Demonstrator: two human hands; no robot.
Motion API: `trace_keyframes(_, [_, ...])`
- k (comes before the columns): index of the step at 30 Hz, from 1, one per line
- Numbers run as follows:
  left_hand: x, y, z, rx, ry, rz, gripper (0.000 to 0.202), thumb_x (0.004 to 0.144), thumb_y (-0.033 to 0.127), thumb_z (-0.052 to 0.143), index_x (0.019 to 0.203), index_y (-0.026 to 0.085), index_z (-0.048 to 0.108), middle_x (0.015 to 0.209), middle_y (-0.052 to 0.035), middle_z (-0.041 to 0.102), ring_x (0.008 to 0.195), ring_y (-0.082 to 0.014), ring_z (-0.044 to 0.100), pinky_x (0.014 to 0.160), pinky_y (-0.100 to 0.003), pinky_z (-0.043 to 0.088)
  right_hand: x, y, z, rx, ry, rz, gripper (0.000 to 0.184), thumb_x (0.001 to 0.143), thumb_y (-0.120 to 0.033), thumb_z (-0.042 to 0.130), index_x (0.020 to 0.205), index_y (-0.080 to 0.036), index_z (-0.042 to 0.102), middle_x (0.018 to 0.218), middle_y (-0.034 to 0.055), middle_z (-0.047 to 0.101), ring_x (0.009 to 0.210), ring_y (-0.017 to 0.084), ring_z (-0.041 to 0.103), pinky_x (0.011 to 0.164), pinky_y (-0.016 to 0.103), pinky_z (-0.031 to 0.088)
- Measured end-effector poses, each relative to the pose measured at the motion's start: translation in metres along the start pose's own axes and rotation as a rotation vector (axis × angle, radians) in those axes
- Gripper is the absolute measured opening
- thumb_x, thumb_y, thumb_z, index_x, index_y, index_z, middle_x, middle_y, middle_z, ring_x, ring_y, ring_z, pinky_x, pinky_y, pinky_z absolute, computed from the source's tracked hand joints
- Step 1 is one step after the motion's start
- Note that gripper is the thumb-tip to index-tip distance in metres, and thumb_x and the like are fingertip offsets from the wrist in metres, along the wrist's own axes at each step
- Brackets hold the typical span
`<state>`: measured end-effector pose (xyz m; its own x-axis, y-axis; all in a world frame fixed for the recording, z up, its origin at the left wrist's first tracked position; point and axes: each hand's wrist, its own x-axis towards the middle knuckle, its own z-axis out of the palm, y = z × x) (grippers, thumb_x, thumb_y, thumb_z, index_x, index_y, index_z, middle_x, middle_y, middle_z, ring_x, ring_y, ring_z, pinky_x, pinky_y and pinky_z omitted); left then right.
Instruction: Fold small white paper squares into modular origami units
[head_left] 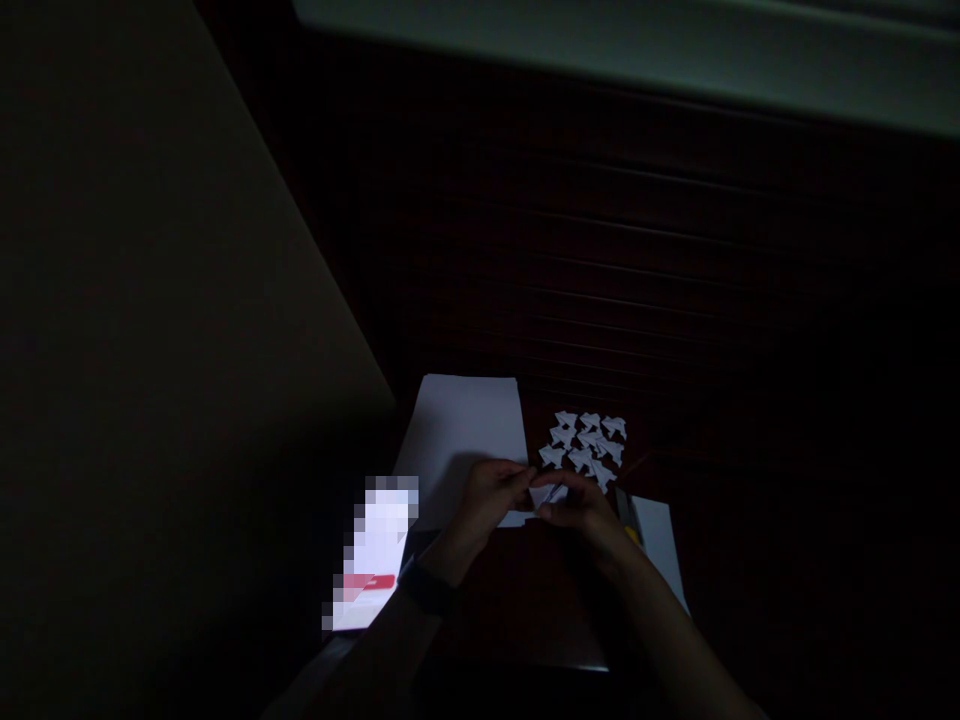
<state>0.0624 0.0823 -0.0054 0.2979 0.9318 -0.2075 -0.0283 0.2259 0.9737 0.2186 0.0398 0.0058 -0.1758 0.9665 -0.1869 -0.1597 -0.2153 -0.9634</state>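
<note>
A small piece of folded white paper [546, 495] is held up between my two hands, above the dark table. My left hand [489, 497] pinches at its left side, thumb and fingers together. From the right, my right hand [589, 512] grips the same piece, its index finger curved over the top and the thumb below. Fingers and dim light hide part of the folds. Just beyond my right hand lie several small folded paper figures [581, 441], set out in rough rows.
A stack of white paper sheets [469, 420] lies behind my left hand. At the left glows a lit screen [375, 550], partly pixelated. Right of my right forearm are another white sheet [661, 535] and a grey tool with a yellow part [631, 534]. A wall [187, 300] rises at the left.
</note>
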Motion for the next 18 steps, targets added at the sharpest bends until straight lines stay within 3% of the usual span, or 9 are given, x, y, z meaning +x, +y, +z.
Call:
trace_keyframes(5, [0.0, -0.001, 0.0, -0.054, -0.012, -0.035, 0.029, 0.073, 0.04, 0.062, 0.07, 0.012, 0.066, 0.056, -0.0026, 0.061, 0.05, -0.0115, 0.056, 0.05, -0.022, 0.043, -0.002, -0.007, 0.002, 0.003, 0.008, 0.0, 0.025, 0.066, -0.024, 0.07, 0.091, -0.022, 0.066, 0.091, 0.0028, 0.066, 0.089, 0.022, 0.058, 0.08, 0.035, 0.043])
trace_keyframes(11, [0.0, 0.002, 0.002, -0.019, -0.019, 0.005, 0.029, 0.074, 0.039, 0.06, 0.067, 0.012, 0.066, 0.053, -0.0013, 0.059, 0.049, -0.0103, 0.053, 0.049, -0.021, 0.042, 0.004, 0.007, -0.001, -0.038, 0.09, -0.047, 0.025, 0.063, -0.035, 0.073, 0.084, -0.022, 0.07, 0.088, 0.0038, 0.068, 0.085, 0.023, 0.06, 0.078, 0.036, 0.044])
trace_keyframes(18, [0.001, 0.004, 0.001, -0.001, -0.014, 0.026, 0.025, 0.073, 0.036, 0.062, 0.069, 0.012, 0.067, 0.054, -0.0015, 0.058, 0.05, -0.0106, 0.052, 0.049, -0.021, 0.041, 0.006, 0.007, -0.004, -0.219, 0.045, -0.167, 0.022, 0.067, -0.034, 0.071, 0.087, -0.027, 0.071, 0.096, 0.0031, 0.067, 0.093, 0.022, 0.059, 0.086, 0.038, 0.043])
